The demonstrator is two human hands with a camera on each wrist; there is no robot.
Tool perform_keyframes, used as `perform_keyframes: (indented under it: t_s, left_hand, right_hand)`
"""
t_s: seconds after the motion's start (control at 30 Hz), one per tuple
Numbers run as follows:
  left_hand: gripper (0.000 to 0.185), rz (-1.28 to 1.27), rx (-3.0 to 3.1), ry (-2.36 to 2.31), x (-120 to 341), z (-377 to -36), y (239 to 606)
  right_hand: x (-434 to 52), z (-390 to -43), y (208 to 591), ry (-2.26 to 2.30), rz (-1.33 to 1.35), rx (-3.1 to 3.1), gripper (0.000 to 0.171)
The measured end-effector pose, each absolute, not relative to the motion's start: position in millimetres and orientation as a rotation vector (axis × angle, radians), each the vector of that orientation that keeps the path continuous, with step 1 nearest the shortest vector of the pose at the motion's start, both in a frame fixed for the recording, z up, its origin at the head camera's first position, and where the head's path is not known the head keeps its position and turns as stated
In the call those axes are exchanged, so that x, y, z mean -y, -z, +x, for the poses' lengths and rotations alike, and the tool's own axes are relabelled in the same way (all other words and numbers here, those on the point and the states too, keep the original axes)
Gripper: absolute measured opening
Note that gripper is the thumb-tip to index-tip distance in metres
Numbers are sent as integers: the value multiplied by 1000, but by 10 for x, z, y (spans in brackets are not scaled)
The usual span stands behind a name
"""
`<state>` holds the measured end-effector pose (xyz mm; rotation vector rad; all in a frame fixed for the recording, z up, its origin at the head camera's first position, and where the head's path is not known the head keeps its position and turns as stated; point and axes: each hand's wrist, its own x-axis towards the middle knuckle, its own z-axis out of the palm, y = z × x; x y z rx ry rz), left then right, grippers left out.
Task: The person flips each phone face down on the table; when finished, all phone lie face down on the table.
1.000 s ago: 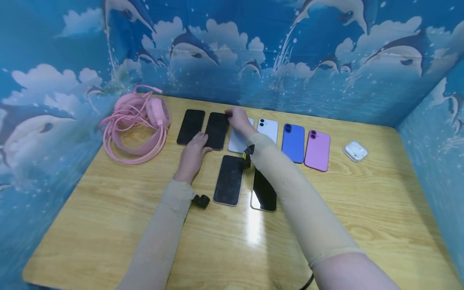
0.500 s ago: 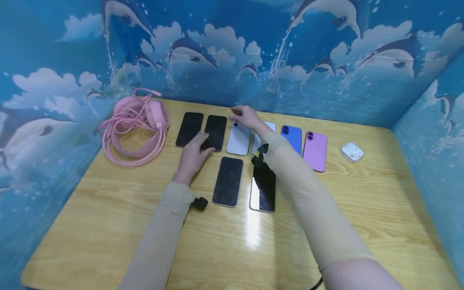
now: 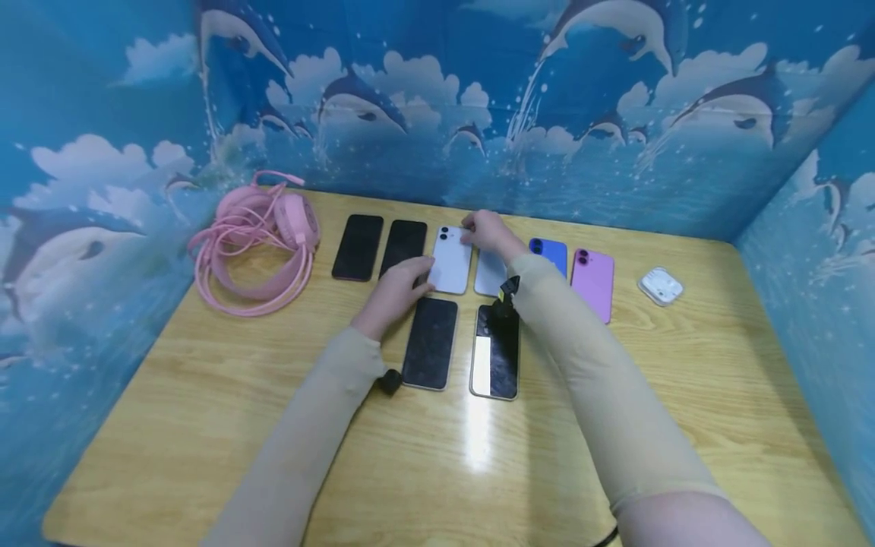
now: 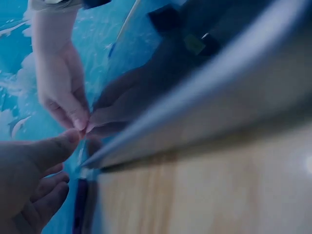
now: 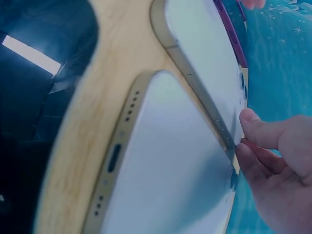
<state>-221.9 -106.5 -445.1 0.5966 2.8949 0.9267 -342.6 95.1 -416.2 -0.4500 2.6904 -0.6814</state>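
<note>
A white smartphone [image 3: 452, 259] lies camera side up in the back row. My right hand [image 3: 489, 231] pinches its far right corner between thumb and index finger, close beside a second white smartphone [image 3: 489, 275]. At the left edge of the first white smartphone, my left hand [image 3: 399, 291] rests with the fingertips and thumb close to its side; contact is hard to tell. In the right wrist view both white smartphones lie close together, and the thumb [image 5: 256, 127] meets the corner of the farther one. The left hand partly covers a black-screened smartphone [image 3: 405, 245].
Another black-screened smartphone [image 3: 358, 247] and pink headphones [image 3: 263, 289] lie left. Blue [image 3: 552, 251] and pink [image 3: 593, 282] smartphones and cased earphones [image 3: 660, 286] lie right. Two dark-screened smartphones [image 3: 430, 344] [image 3: 504, 357] lie in front. A dolphin-print curtain [image 3: 424, 163] borders the wooden table.
My right hand has moved right along the white smartphone's far edge to its right corner. My left hand has shifted right from the black-screened smartphone to the white smartphone's left edge.
</note>
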Motion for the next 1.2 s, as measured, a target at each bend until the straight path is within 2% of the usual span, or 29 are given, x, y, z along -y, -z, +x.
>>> perform_keyframes:
  t_s: [0.37, 0.73, 1.0, 1.2]
  left_hand:
    - [50, 630, -2896, -669, 974, -2228, 4484]
    - [29, 764, -2982, -558, 970, -2206, 4519]
    - [37, 762, -3011, -629, 983, -2175, 4534]
    - [40, 754, -2992, -665, 989, -2172, 4540]
  right_hand:
    - [-945, -3431, 4190, 581, -520, -2707, 36]
    - [-898, -3426, 4228, 610, -376, -2739, 32]
    - [-934, -3429, 4153, 725, -307, -2753, 29]
    - [-1037, -3385, 4071, 1003, -190, -2575, 33]
